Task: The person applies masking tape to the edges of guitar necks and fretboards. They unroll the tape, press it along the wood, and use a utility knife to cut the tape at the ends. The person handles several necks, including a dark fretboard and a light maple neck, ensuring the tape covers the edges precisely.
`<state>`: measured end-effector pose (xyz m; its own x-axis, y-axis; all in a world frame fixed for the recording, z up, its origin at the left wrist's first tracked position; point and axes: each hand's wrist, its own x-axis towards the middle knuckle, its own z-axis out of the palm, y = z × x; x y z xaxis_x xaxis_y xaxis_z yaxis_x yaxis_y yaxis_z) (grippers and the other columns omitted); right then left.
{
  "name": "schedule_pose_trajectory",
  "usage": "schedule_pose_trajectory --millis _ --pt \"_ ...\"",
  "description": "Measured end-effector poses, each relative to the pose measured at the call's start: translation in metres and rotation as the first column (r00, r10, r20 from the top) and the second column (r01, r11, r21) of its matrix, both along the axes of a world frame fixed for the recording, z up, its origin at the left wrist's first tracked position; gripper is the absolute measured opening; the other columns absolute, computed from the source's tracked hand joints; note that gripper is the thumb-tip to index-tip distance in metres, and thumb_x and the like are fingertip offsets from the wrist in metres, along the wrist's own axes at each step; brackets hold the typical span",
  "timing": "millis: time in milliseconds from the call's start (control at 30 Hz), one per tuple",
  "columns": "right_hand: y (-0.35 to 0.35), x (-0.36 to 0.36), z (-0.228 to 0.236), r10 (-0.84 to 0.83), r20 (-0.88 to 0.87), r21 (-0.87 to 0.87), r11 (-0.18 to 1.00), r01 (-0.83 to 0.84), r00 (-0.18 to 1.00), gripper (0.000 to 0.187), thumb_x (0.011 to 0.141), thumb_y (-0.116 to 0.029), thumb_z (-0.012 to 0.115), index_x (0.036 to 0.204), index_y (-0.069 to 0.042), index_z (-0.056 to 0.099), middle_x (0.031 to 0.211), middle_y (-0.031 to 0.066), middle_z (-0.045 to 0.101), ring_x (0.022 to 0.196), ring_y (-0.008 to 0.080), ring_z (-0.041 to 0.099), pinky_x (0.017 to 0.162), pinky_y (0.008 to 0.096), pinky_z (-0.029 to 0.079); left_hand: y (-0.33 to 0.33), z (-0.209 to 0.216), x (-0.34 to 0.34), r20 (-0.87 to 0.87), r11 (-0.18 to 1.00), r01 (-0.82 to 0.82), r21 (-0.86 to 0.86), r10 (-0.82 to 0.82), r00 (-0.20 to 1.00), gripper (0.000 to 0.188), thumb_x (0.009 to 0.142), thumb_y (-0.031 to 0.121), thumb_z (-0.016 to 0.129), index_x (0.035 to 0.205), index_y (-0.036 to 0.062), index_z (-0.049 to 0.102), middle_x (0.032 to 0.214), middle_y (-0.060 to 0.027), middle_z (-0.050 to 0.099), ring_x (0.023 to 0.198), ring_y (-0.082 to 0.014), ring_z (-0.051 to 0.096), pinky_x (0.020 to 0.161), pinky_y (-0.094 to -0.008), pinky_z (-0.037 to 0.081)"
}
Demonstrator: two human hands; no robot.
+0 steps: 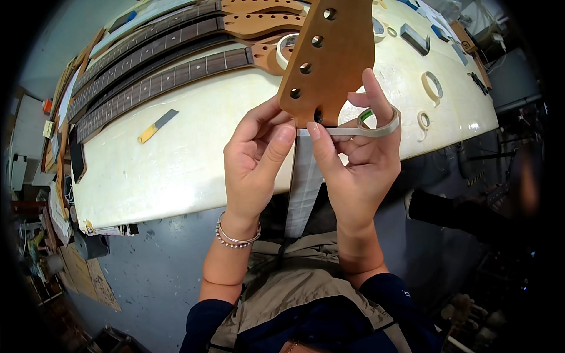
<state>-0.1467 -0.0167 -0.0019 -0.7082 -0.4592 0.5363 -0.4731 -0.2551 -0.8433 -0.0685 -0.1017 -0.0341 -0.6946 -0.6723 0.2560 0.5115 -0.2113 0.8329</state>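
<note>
Neck (pixel 331 62) between your hands. Left hand (pixel 254 156), nearly closed, pinches its edge; right hand (pixel 364 167), half-curled, thumbs one tape (pixel 384 130) onto it. Worktop (pixel 194 159): at least three other necks (pixel 176 75).

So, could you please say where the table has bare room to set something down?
The widest bare patch of the table lies between the yellow-and-grey strip and the left hand, down to the front edge; a smaller one, between the right hand and the tape rolls. Fretted necks crowd the upper left.
</note>
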Motion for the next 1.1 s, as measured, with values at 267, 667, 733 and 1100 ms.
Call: schedule_pose_trajectory --millis 267,667,733,1100 --pt "0.004 0.000 0.001 -0.047 -0.033 0.078 0.996 0.050 0.998 0.062 0.076 0.011 0.064 0.131 0.007 0.035 0.120 0.0122 0.043 0.090 0.0168 0.061 0.071 0.0214 0.052 0.000 0.005 -0.003 0.051 0.999 -0.006 0.043 0.004 0.999 0.039 0.085 0.003 0.060 0.120 -0.0067 0.044 0.109 -0.0146 0.058 0.099 -0.0164 0.058 0.086 -0.0277 0.046" --pt "0.025 -0.028 -0.027 -0.382 0.106 -0.101 0.914 0.393 0.918 0.068 0.077 0.010 0.063 0.137 0.005 0.031 0.117 0.0082 0.038 0.094 0.0084 0.047 0.066 0.0165 0.045 0.000 -0.001 0.000 0.098 0.994 -0.074 -0.082 0.082 0.992 0.042 0.085 0.006 0.061 0.122 -0.0064 0.043 0.106 -0.0105 0.057 0.095 -0.0130 0.056 0.085 -0.0254 0.045" --pt "0.024 -0.028 -0.028 -0.383 0.121 -0.098 0.914 0.395 0.916 0.069 0.077 0.009 0.063 0.137 0.005 0.031 0.114 0.0073 0.038 0.093 0.0086 0.048 0.065 0.0164 0.045 0.002 -0.001 0.000 0.107 0.992 -0.093 -0.088 0.102 0.989 0.042 0.085 0.006 0.061 0.122 -0.0065 0.043 0.106 -0.0099 0.057 0.095 -0.0125 0.055 0.084 -0.0250 0.044" --pt "0.022 -0.029 -0.033 -0.378 0.142 -0.042 0.921 0.387 0.915 0.058 0.077 0.005 0.064 0.129 0.009 0.041 0.128 0.0131 0.043 0.100 0.0129 0.044 0.062 0.0170 0.046 0.005 -0.001 -0.001 0.109 0.988 -0.120 -0.095 0.130 0.985 0.043 0.086 0.008 0.059 0.123 -0.0055 0.042 0.105 -0.0083 0.056 0.094 -0.0109 0.053 0.083 -0.0244 0.043"
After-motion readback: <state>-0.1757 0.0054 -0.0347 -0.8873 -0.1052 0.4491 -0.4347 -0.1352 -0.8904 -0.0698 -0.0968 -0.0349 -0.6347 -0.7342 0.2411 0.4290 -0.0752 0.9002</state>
